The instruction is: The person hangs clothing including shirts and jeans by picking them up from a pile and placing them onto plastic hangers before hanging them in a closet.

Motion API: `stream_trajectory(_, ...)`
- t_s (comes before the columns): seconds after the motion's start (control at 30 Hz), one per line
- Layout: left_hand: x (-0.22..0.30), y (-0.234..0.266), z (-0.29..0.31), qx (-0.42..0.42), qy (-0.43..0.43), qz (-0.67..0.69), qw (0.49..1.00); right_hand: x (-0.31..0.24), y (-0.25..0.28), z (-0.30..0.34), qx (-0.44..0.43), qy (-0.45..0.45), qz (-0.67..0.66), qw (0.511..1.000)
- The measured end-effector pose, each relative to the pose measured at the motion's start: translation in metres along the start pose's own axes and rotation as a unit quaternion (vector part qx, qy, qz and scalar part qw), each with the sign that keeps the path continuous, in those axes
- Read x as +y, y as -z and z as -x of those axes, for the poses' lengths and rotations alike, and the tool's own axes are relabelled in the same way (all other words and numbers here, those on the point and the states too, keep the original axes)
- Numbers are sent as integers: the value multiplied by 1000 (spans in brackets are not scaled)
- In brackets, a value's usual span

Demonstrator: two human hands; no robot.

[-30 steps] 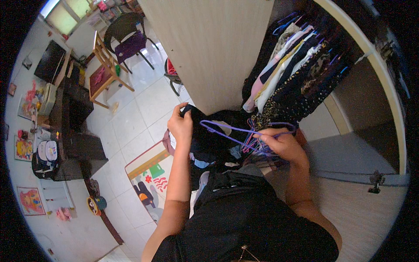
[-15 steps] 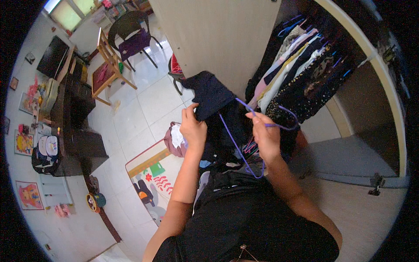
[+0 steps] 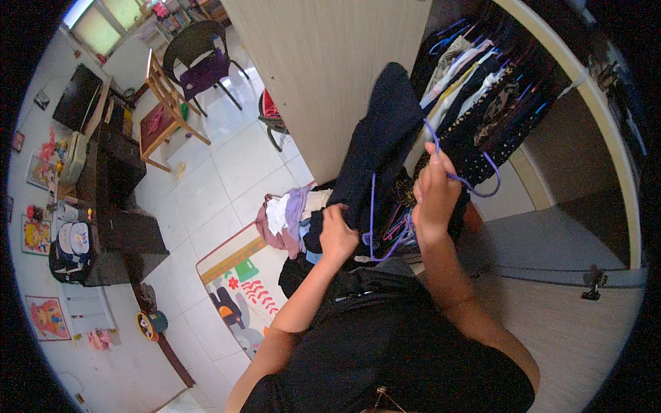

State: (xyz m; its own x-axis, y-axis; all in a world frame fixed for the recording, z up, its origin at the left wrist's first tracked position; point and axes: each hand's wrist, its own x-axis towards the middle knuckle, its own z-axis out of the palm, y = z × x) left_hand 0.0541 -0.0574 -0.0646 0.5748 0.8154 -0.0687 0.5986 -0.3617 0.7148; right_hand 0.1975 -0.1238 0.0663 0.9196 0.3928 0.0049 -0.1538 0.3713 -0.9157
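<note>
My right hand is raised and grips a purple clothes hanger with a dark navy garment draped from it. My left hand holds the lower part of that dark garment, just above a heap of clothes in pink, white and lilac. Right behind the hanger is an open wardrobe with several garments hanging on a rail. More purple and pink hangers lie between my two hands.
A light wooden wardrobe door stands ahead. A colourful play mat lies on the white tiled floor. At the left are a dark cabinet, a wooden chair, a black chair and a television.
My right hand has lifted the purple hanger higher, toward the wardrobe rail, and the dark garment now hangs long from it. My left hand has dropped lower along the garment.
</note>
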Motion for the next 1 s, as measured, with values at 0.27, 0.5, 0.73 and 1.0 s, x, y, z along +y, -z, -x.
stream_trajectory(0.27,19,27,20,-152,-26,24,988,26,4,-29,68,29,19,997)
stream_trajectory(0.5,37,38,28,-227,-96,87,965,68,12,-42,-4,49,140,989)
stream_trajectory(0.73,2,50,-23,2,-42,115,993,19,57,-37,-254,-22,397,882)
stream_trajectory(1.0,60,72,-67,147,-282,-21,948,-86,55,-8,-274,64,405,870)
